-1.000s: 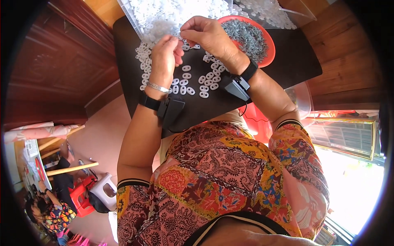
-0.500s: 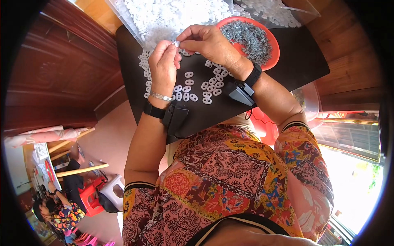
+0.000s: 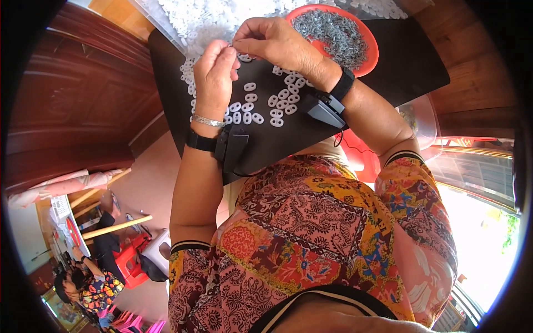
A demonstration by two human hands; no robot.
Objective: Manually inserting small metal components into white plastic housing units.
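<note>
1. Fingertips meet at the far side of the desk (image 3: 394,55): left hand (image 3: 215,72) and right hand (image 3: 275,47) both narrowed into pinches, whatever's between them too small to tell!
2. White two-hole plastic pieces (image 3: 250,87) lie scattered on the desk between the forearms, some hidden behind the left wrist.
3. Beyond, a clear tub (image 3: 158,19) brims with white pieces.
4. Right forearm crosses just beside a red bowl (image 3: 367,67) of metal fittings (image 3: 333,33).
5. Lower left, stools (image 3: 130,262) and a person (image 3: 101,291), well apart.
</note>
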